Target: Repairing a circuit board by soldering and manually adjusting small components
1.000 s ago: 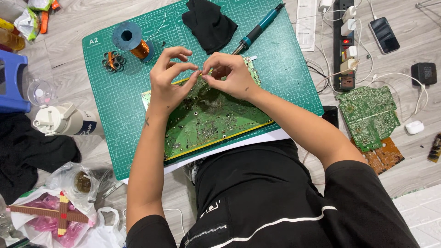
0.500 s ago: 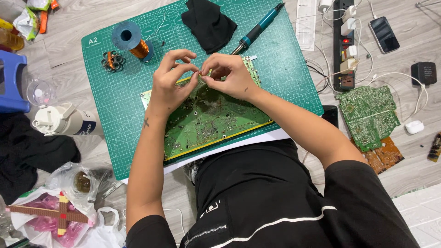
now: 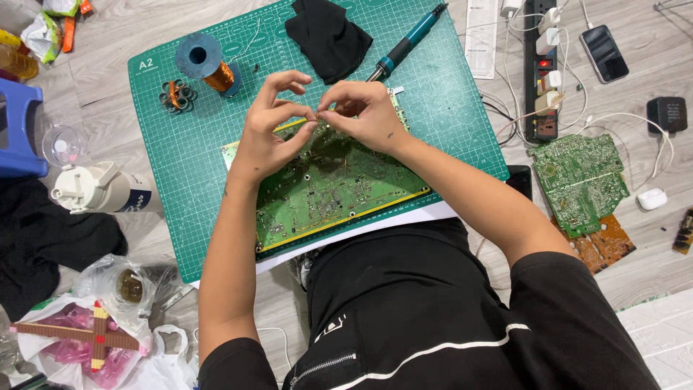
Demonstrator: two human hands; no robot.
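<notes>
A circuit board lies on the cutting mat, soldering iron behind it.

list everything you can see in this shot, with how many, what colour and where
circuit board: 1, green, on the mat under both hands
cutting mat: 1, green, on the floor
copper wire spool: 1, blue with copper winding, mat top left
wire coil: 1, copper and dark, below the spool
soldering iron: 1, teal and black, mat top
black cloth: 1, mat top
second circuit board: 1, green, floor at right
power strip: 1, black, with white plugs, top right
phone: 1, black, top right
bottle: 1, white, left of mat
left hand: fingertips pinched over the board
right hand: fingertips meeting the left's
</notes>
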